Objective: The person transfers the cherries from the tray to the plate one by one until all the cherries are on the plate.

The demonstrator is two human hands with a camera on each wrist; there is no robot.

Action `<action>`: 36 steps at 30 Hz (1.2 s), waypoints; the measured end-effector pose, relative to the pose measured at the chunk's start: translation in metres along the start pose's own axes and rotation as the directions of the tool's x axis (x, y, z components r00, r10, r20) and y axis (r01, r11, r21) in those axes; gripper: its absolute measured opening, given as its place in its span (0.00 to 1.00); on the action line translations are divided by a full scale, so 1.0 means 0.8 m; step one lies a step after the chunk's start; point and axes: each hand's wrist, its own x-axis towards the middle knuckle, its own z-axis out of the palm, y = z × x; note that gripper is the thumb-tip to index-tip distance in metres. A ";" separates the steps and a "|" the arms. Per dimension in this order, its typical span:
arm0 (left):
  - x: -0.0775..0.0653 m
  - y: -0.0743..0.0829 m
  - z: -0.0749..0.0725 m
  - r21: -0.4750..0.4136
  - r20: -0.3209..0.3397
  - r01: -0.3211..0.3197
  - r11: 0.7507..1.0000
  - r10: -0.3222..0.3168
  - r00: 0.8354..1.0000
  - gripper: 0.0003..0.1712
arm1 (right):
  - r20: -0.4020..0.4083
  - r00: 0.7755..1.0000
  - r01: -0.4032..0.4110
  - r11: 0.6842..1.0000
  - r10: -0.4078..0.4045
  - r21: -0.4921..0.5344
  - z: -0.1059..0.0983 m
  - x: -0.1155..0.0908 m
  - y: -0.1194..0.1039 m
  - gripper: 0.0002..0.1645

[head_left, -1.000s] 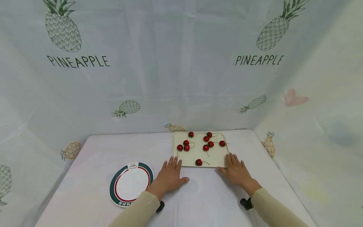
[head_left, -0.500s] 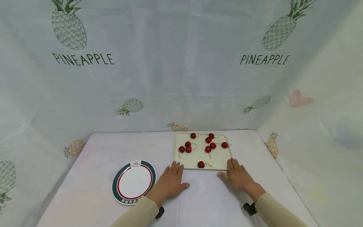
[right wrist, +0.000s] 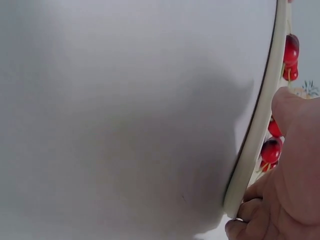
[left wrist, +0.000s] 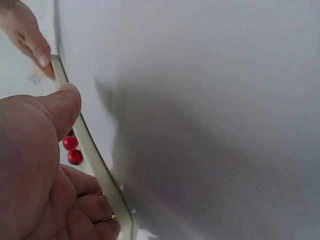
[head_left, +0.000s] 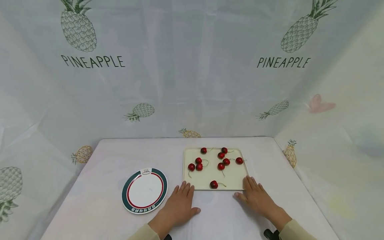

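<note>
A shallow cream tray [head_left: 234, 176] lies on the white table, bearing several red cherries [head_left: 199, 167] with stems. One cherry [head_left: 214, 184] sits alone close to its front rim. My left hand [head_left: 180, 205] rests with straight fingers on the front left corner, thumb spread aside. At the front right corner lies my right hand [head_left: 258, 200], fingers likewise extended over the corner. Both wrist views show the fingers inside the near rim [left wrist: 95, 155] and the thumb beside it. The right hand [right wrist: 300, 165] partly hides the cherries in its own wrist view.
A round white plate [head_left: 147, 191] with a dark green border and a red ring stands left of the tray, beside my left hand. Behind the table [head_left: 120, 150] hangs a cloth [head_left: 192, 83] printed with pineapples.
The tray has slid toward me, away from the table's back edge, with its cherries on it. Both hands have drawn back along with it, still on its front corners. The camera view has shifted slightly.
</note>
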 end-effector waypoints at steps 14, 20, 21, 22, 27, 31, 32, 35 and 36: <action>-0.051 -0.002 0.008 -0.049 0.082 -0.012 0.999 0.016 0.997 0.51 | -0.007 1.000 -0.003 0.999 0.003 0.034 0.010 -0.046 -0.022 0.57; -0.066 -0.008 0.012 -0.063 0.130 0.003 0.998 0.005 0.992 0.51 | -0.015 1.000 0.008 1.000 -0.008 0.005 0.013 -0.055 -0.029 0.58; -0.069 -0.010 0.013 -0.065 0.134 0.005 0.998 0.004 0.991 0.50 | -0.018 1.000 0.017 1.000 -0.017 -0.002 0.013 -0.056 -0.030 0.58; -0.071 -0.011 0.013 -0.065 0.137 0.005 0.998 0.004 0.991 0.50 | -0.023 0.999 0.022 1.000 -0.023 -0.005 0.012 -0.057 -0.031 0.58; -0.080 -0.019 0.018 -0.069 0.145 0.001 0.998 0.009 0.989 0.50 | -0.053 0.998 0.037 0.998 -0.039 -0.044 0.015 -0.058 -0.036 0.55; -0.086 -0.026 0.020 -0.092 0.145 -0.002 0.996 0.015 0.989 0.51 | -0.076 0.996 0.031 0.998 -0.035 -0.053 0.016 -0.057 -0.040 0.54; -0.088 -0.027 0.020 -0.096 0.146 -0.003 0.995 0.017 0.989 0.52 | -0.078 0.996 0.028 0.998 -0.032 -0.052 0.016 -0.056 -0.041 0.54; -0.091 -0.029 0.018 -0.112 0.154 -0.009 0.994 0.026 0.988 0.51 | -0.072 0.997 0.017 0.999 -0.020 -0.046 0.017 -0.054 -0.044 0.54; -0.093 -0.030 0.018 -0.114 0.156 -0.013 0.993 0.031 0.987 0.51 | -0.067 0.998 0.013 0.999 -0.015 -0.042 0.018 -0.053 -0.045 0.54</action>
